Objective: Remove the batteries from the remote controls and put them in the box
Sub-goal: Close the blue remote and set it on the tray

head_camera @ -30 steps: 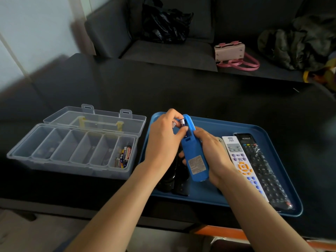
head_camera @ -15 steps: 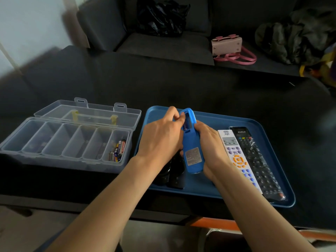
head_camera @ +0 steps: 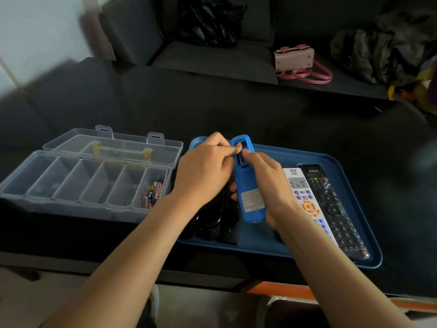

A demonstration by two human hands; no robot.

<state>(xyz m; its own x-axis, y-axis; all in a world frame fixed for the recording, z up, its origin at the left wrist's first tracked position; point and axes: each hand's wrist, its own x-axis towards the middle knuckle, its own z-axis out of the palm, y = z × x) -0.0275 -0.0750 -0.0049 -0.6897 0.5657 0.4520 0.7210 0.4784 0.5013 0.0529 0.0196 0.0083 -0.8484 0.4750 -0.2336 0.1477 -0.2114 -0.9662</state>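
The person's right hand [head_camera: 267,185] is gripping a blue remote control [head_camera: 248,185], its fingers wrapping round the body and its thumb lying along the right edge near the open battery bay at the top. The remote is being held back side up, above the blue tray [head_camera: 272,240], tilted so its top end is pointing away from the person. The left hand [head_camera: 203,171] is curling in from the left, its fingertips [head_camera: 236,150] pressing into the open bay, where the end of a battery [head_camera: 240,158] is showing dark and partly hidden by the fingers; whether the fingers are actually pinching it or only touching it cannot be told. Under the left hand, several black remotes [head_camera: 217,221] are lying side by side at the tray's left end. To the right of the hands, a white remote [head_camera: 305,202] with purple and orange buttons is lying face up on the tray, and just beside it on the right a long black remote [head_camera: 331,207] is lying face up too. The tray is sitting on a dark table [head_camera: 236,110]. Left of the tray, a clear plastic box [head_camera: 78,183] is standing open with its lid folded back, and loose batteries [head_camera: 153,191] are lying in its rightmost compartment. Behind the table, a pink handbag [head_camera: 295,60] is resting on a dark sofa [head_camera: 212,60].
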